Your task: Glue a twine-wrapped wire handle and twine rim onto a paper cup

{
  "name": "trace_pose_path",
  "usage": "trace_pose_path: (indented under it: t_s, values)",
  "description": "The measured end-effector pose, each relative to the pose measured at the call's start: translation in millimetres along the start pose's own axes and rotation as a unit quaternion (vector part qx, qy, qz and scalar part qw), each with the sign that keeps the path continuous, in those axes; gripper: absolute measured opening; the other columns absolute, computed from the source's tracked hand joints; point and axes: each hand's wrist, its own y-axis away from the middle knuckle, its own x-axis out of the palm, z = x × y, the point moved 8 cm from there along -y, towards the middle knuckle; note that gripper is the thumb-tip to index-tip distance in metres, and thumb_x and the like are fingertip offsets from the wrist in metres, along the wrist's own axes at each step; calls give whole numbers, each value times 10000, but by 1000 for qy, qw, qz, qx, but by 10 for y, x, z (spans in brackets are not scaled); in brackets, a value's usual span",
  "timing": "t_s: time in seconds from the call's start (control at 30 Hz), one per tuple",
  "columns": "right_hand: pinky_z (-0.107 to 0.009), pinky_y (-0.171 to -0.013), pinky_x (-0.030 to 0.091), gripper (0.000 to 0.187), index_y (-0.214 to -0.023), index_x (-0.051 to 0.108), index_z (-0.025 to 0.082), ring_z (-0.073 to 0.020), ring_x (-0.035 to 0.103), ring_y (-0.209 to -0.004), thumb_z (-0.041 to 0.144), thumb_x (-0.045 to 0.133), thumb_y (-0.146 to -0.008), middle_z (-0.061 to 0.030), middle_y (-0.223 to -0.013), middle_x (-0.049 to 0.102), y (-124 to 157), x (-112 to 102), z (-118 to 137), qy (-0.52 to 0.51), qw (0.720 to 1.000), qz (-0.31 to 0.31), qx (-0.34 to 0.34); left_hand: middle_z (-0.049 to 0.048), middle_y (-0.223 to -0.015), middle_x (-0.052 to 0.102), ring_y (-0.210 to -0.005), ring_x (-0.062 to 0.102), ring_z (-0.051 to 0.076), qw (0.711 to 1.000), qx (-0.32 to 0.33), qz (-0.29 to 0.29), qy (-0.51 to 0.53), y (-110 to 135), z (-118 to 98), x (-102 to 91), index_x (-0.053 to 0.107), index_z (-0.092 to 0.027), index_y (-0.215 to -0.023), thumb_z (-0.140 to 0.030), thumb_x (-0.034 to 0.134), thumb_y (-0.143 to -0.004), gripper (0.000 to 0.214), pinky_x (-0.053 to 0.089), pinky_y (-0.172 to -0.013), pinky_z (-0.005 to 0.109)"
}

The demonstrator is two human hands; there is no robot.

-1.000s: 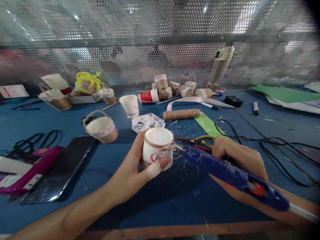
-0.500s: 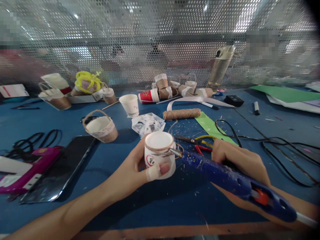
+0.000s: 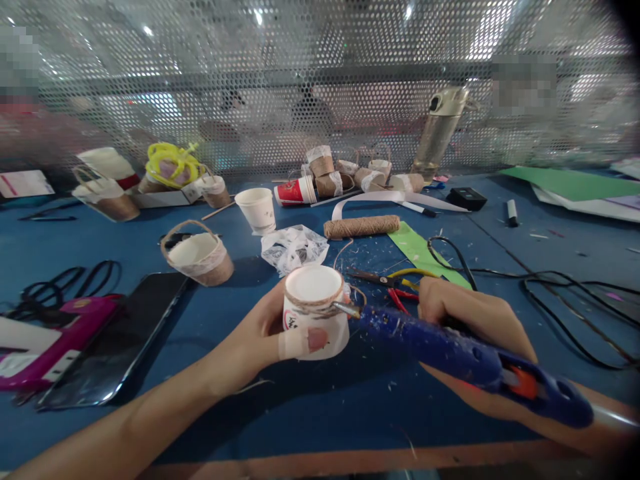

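Observation:
A white paper cup (image 3: 327, 339) with twine wound below its rim is gripped in my left hand (image 3: 273, 327), whose thumb wears a pale bandage. The cup leans slightly, its mouth turned up toward me. My right hand (image 3: 475, 320) is wrapped round a blue hot glue gun (image 3: 435, 343) with an orange part and a clear glue stick at the rear. The gun's metal nozzle (image 3: 346, 309) touches or nearly touches the twine on the cup's right side. A loose loop of twine hangs just behind the nozzle. Most of the right fingers are hidden behind the gun.
Behind the cup lie a twine roll (image 3: 361, 227), crumpled lace (image 3: 294, 248) and pliers (image 3: 385, 279). Left are a small twine-handled basket (image 3: 207, 260), a phone (image 3: 117, 333) and a magenta device (image 3: 75, 333). Black cable (image 3: 540, 320) curls at right. A metal mesh panel (image 3: 280, 80) stands behind.
The cup has turned a little in my left hand, its printed mark shifting left. The nozzle stays at the twine. The whole view has shifted slightly.

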Motion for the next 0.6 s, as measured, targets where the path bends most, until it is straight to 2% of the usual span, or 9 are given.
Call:
trace_pose_path:
  t_s: [0.4, 0.6]
  values:
    - [-249, -523, 327, 244, -685, 409, 225, -106, 409, -558, 120, 621, -744, 54, -638, 459, -56, -29, -57, -12, 999, -11, 33, 114, -1185, 715, -1128, 612, 342, 998, -30, 5, 51, 4, 32, -27, 639, -183, -1164, -339, 822, -671, 549, 463, -959, 407]
    - [-252, -511, 302, 244, -665, 397, 222, -105, 401, -555, 95, 593, -735, 53, -633, 446, -21, -10, -19, -19, 999, 4, 25, 100, -1128, 731, -1050, 638, 304, 998, -27, 26, 45, 2, 20, 11, 660, -172, -1131, -355, 812, -682, 508, 485, -864, 338]
